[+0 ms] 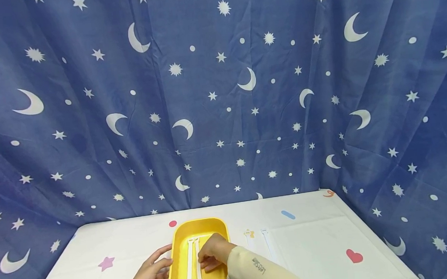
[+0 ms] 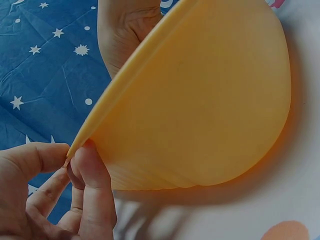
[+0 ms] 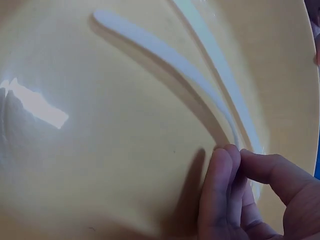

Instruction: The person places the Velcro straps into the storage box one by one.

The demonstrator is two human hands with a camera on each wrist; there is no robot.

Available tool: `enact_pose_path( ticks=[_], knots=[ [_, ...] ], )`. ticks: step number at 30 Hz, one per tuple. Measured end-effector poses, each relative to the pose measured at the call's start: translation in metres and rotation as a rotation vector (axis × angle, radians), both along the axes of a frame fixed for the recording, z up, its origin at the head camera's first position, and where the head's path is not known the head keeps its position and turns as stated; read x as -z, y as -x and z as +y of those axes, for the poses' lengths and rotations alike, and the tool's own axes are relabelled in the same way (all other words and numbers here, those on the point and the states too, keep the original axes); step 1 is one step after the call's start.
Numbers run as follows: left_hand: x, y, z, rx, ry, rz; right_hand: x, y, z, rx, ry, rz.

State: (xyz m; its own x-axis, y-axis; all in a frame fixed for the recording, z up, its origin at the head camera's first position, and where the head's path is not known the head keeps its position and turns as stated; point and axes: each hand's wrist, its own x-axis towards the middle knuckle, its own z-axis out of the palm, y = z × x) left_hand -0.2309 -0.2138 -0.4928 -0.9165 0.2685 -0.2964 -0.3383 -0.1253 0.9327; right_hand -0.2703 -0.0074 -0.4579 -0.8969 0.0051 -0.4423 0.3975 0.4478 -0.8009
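Note:
A yellow plastic tray (image 1: 202,221) lies on the table, and my left hand (image 1: 152,274) pinches its left rim between thumb and fingers, as the left wrist view confirms. Reaching into it, my right hand (image 1: 214,252) pinches a thin white strap (image 3: 165,57) with thumb and fingertips. The strap's rounded free end curves over the tray floor in the right wrist view. Beside it, toward the tray's left wall, runs a second white strap (image 1: 189,269). Both have slotted heads near the far end of the tray. My right fingers partly hide the held strap.
To the right of the tray, two more white straps, one (image 1: 249,239) nearer and another (image 1: 268,243) farther right, lie on the white patterned tablecloth (image 1: 314,237). A blue curtain (image 1: 206,114) with moons and stars stands behind the table and along its sides.

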Motion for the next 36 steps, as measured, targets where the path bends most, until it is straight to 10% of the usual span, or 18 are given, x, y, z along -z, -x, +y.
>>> enact_pose_path(
  ticks=[15, 24, 36],
  knots=[
    [-0.001, 0.001, 0.003, 0.0, 0.002, -0.006, 0.009, 0.008, -0.003, 0.0, -0.089, 0.061],
    [-0.002, 0.001, 0.004, 0.004, 0.009, -0.001, -0.023, 0.014, 0.015, -0.036, 0.192, -0.011],
    [-0.001, 0.0, 0.002, -0.009, 0.016, -0.01, -0.075, 0.039, 0.089, 0.07, 0.139, 0.1]
  ],
)
